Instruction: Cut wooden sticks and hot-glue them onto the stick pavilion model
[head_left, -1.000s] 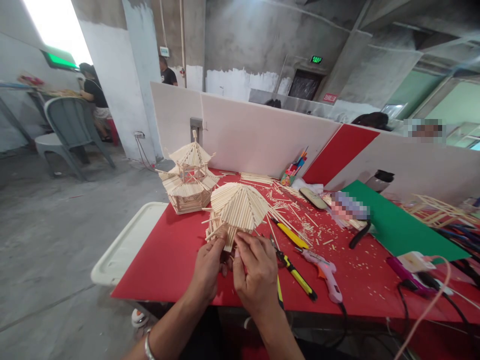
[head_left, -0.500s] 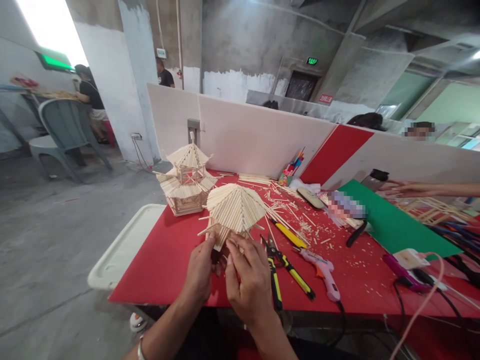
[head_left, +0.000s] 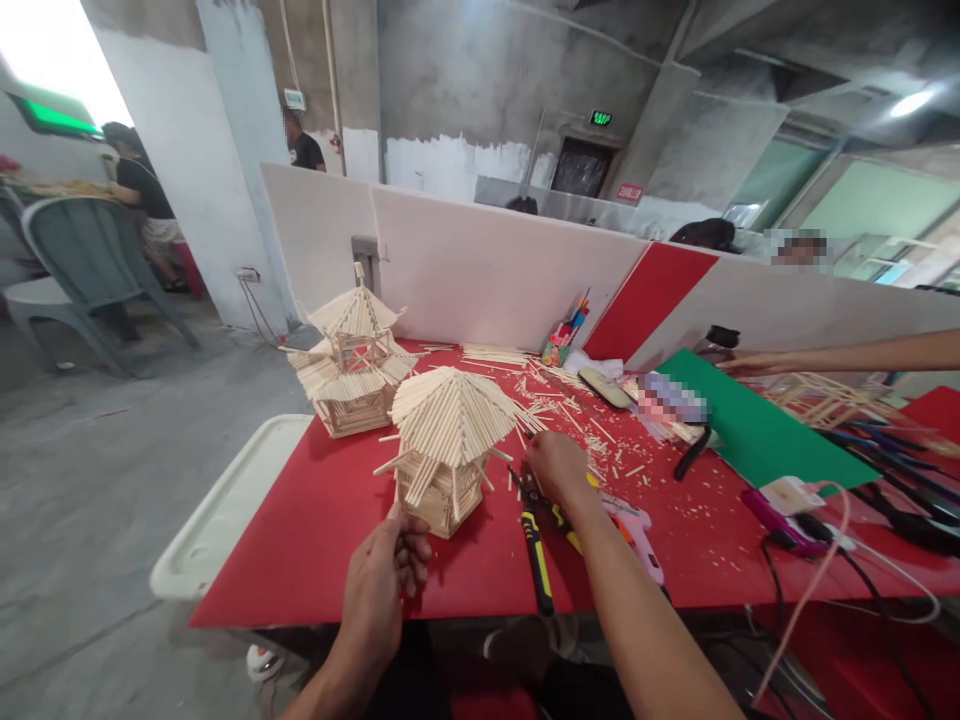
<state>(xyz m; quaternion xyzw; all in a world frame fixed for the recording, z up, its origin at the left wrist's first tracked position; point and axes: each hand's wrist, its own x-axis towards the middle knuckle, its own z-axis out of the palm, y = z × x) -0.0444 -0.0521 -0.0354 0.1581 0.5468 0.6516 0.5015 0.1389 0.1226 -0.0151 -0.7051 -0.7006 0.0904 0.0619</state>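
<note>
A small pavilion of pale wooden sticks point(head_left: 450, 425) stands on the red tabletop point(head_left: 300, 540). At its lower left corner my left hand point(head_left: 386, 565) has its fingers curled, with thumb and fingertips against the base. My right hand point(head_left: 556, 465) is right of the pavilion, closed over the table beside loose sticks point(head_left: 534, 412); whatever its fingers hold is hidden. Pliers with yellow and black handles point(head_left: 536, 560) lie below it. A pink glue gun point(head_left: 637, 535) is partly covered by my right forearm. A larger two-tiered stick pavilion point(head_left: 352, 365) stands behind on the left.
Stick scraps, a pen holder point(head_left: 556, 345), a green board point(head_left: 780, 430) and a purple power strip point(head_left: 780, 520) with cables occupy the table's right side. Another person's arm point(head_left: 840, 355) reaches in at right, near a dark-lidded bottle point(head_left: 720, 340). A white partition point(head_left: 480, 265) runs behind.
My right hand has left the roof's front edge and moved right, over the tools. My left hand has shifted down to the base. The other person's hand is now by the bottle.
</note>
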